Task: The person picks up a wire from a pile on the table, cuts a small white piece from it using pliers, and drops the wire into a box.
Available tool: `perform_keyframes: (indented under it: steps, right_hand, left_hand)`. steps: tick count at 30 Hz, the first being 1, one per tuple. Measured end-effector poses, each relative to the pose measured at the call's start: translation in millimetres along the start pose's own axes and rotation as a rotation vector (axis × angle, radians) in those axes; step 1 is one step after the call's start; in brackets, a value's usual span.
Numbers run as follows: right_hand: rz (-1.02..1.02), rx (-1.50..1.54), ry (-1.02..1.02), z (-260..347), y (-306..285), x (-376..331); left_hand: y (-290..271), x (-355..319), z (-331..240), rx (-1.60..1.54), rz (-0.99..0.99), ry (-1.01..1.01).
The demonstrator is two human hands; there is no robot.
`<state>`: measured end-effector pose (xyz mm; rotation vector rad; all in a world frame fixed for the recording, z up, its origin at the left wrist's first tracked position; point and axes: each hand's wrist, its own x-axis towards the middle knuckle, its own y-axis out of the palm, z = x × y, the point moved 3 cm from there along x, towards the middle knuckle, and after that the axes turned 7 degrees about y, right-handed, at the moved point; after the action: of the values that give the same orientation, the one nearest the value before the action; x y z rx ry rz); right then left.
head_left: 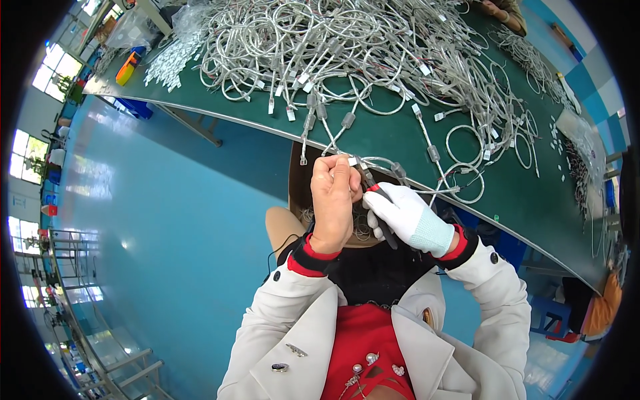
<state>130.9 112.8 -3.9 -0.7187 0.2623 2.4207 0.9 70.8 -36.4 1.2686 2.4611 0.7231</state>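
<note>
My bare left hand [333,200] is closed in a pinch near the table's front edge, on a clear-sheathed silver cable with a white end piece [353,161] at the fingertips. In a white glove, my right hand [408,215] is wrapped round a pair of pliers [371,181] with black and red handles. The pliers' jaws lie close beside the left fingertips, at the cable's end. Whether the jaws touch the cable I cannot tell. Several grey-ferrite cables [348,120] hang over the edge just beyond both hands.
A large tangle of silver cables [333,47] covers much of the green table [520,207]. Small white pieces [172,63] and a yellow-black tool [130,67] lie at left. A cardboard box [297,177] sits below my hands. Another person's hand [495,9] shows at far right.
</note>
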Motion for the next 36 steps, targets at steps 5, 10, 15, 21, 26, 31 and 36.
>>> perform_keyframes:
  steps: [5,10,15,21,26,31,36]
  right_hand:
    - [0.022,-0.010,-0.026,-4.2,-4.7,7.3]
    - [0.076,-0.010,0.043,5.3,-14.8,14.5]
    - [0.310,0.323,0.048,18.7,-23.4,19.2]
    - [0.434,0.396,-0.023,30.7,-32.7,5.4]
    - [0.408,0.201,-0.125,30.5,-17.8,-21.8]
    - [0.367,0.294,-0.170,9.8,-20.0,-45.3]
    - [0.278,0.461,-0.167,-14.7,-36.5,-66.0]
  left_hand:
    - [-1.6,6.8,5.9,-0.035,-0.004,-0.033]
    - [-6.2,16.1,0.1,-0.114,-0.016,-0.064]
    - [-14.9,27.5,-13.1,-0.585,0.036,-0.318]
    - [9.8,43.1,-37.8,-0.426,-0.019,-0.426]
    - [37.1,75.3,-37.2,0.175,0.364,-0.371]
    - [84.3,99.7,-11.2,1.115,0.725,0.596]
    - [90.8,114.9,18.9,1.610,0.961,0.831]
